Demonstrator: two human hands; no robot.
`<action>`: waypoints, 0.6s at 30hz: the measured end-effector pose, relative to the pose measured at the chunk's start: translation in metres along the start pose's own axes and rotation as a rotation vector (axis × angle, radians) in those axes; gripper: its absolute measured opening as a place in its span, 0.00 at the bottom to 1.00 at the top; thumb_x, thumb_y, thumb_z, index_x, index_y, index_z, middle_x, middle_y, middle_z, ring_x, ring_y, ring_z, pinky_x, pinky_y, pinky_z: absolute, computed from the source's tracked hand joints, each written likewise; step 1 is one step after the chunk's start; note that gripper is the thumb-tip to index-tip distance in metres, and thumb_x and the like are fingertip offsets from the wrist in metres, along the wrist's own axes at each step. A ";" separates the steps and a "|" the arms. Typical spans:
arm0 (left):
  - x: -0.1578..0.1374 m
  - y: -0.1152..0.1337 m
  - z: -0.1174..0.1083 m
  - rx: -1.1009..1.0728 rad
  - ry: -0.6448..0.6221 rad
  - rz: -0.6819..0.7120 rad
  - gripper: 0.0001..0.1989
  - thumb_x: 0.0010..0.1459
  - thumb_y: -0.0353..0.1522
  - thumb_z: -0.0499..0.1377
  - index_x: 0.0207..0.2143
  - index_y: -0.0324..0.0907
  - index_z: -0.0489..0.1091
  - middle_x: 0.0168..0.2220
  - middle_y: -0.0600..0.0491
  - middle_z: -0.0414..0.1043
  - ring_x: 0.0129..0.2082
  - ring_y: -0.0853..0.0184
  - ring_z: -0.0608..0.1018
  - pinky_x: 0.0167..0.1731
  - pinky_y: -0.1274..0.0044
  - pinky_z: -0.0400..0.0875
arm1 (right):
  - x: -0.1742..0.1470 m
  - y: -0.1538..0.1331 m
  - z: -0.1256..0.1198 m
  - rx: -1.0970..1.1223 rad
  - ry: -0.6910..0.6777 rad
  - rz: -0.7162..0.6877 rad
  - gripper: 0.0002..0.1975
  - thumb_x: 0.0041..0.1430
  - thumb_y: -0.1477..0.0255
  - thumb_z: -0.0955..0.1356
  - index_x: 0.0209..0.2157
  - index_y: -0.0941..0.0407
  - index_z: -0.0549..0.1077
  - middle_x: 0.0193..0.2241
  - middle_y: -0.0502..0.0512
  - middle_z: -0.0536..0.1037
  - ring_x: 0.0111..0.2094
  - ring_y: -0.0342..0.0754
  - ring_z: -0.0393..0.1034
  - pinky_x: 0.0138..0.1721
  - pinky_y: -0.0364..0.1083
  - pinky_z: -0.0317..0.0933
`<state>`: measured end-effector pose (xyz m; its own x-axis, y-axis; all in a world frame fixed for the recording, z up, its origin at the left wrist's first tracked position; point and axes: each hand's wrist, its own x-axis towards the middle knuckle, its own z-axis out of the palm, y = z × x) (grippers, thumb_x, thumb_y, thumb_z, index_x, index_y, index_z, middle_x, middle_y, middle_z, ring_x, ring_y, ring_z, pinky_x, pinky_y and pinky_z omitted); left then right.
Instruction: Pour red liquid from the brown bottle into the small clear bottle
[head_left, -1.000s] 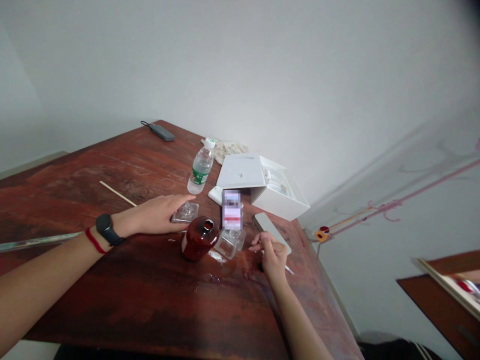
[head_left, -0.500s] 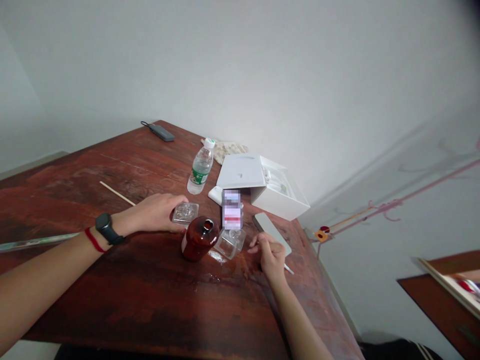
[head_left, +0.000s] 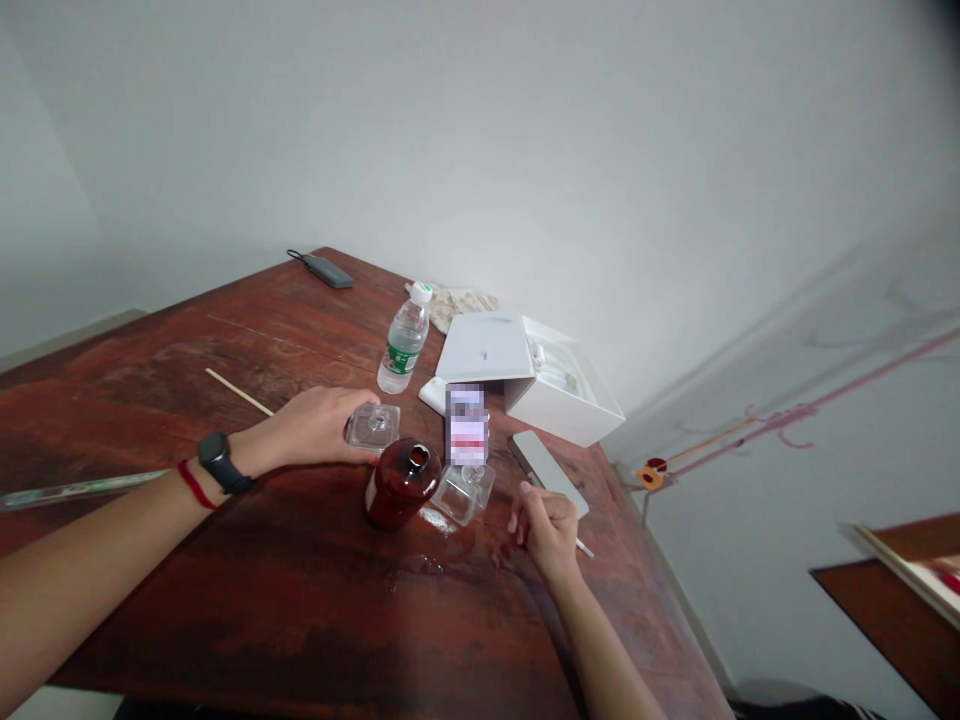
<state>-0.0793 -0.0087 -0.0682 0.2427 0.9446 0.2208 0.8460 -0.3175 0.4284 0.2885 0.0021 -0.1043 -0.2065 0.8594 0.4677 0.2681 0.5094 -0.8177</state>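
With the left hand (head_left: 319, 428) fingers pinching the clear glass lid (head_left: 373, 426) and the right hand (head_left: 549, 522) fingers curled around a thin white stick (head_left: 581, 547), keep both lifts low near the open brown bottle (head_left: 399, 483) on the wet surface (head_left: 300, 590).

- A plain room in a home, or a simple makeshift work corner, rather than a fitted lab.
- A worn, dark red wooden worktop (head_left: 225, 350) stands against bare white walls (head_left: 525, 150).
- Everyday clutter lies at the far side: a plastic water bottle (head_left: 405, 338), an open white box (head_left: 525, 375), a cloth (head_left: 457, 300).
- Coloured scribbles (head_left: 780, 415) mark the right wall.
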 end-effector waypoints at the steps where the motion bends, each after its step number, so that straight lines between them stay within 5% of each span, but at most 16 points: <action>1: 0.000 0.000 0.000 -0.006 0.005 -0.005 0.27 0.55 0.55 0.68 0.47 0.46 0.76 0.44 0.49 0.84 0.43 0.50 0.85 0.39 0.70 0.70 | -0.001 -0.001 0.000 0.006 -0.008 -0.004 0.40 0.75 0.54 0.65 0.07 0.51 0.63 0.08 0.51 0.67 0.10 0.43 0.61 0.15 0.43 0.54; 18: -0.005 0.010 -0.020 -0.309 0.225 -0.156 0.43 0.53 0.57 0.70 0.64 0.46 0.67 0.56 0.45 0.83 0.51 0.49 0.86 0.54 0.63 0.80 | -0.003 -0.009 -0.001 -0.033 -0.044 -0.192 0.39 0.79 0.58 0.62 0.11 0.54 0.56 0.11 0.47 0.60 0.15 0.40 0.53 0.21 0.45 0.45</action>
<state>-0.0820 -0.0185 -0.0478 -0.0157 0.9526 0.3037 0.6738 -0.2143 0.7072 0.2877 -0.0050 -0.0978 -0.2979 0.7440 0.5981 0.2506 0.6655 -0.7031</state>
